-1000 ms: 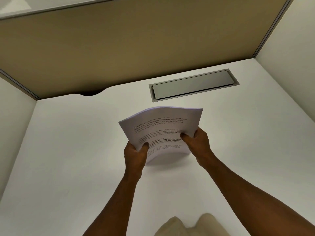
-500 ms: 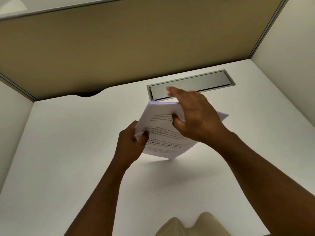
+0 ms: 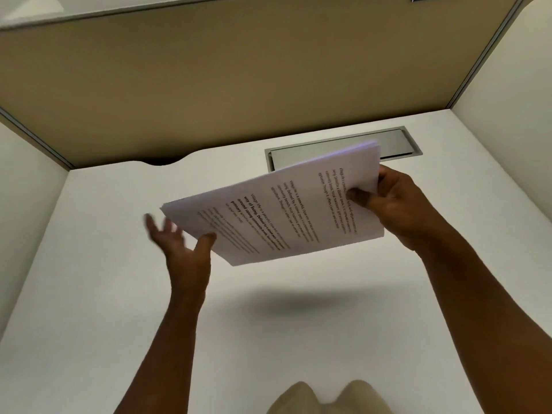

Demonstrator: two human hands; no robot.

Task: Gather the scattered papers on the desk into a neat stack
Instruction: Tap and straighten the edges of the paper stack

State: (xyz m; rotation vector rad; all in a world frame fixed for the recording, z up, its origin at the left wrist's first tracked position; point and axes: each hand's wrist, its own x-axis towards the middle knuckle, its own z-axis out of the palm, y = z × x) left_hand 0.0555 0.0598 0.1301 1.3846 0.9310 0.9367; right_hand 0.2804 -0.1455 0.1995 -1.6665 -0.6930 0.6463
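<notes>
Knees: two tan-clad knees (image 3: 328,397) show at the bottom edge, nearest the camera.
Worktop: a plain white surface (image 3: 89,294) runs from the near edge back to the partition; a soft shadow (image 3: 298,306) lies on it under the paper.
Left hand: the left hand (image 3: 182,245) is raised above the worktop, palm up, fingers spread and blurred. Its thumb tip meets the near left edge of the sheets; the fingers grip nothing.
Stack of papers: the stack of papers (image 3: 286,210) is held in the air above the middle of the worktop, clear of the surface, its left end lower than its right. The top sheet carries printed text, which runs sideways to the viewer. The sheet edges line up closely, with slight fanning at the far right corner.
Right hand: the right hand (image 3: 394,201) pinches the right end of the stack, thumb on top of the printed face and fingers curled beneath.
Cable hatch: a grey metal cable hatch (image 3: 397,144) is set flush in the worktop behind the stack, partly hidden by it.
Partition: a tan partition (image 3: 239,79) stands along the far edge, with white side panels (image 3: 507,109) at either side.
</notes>
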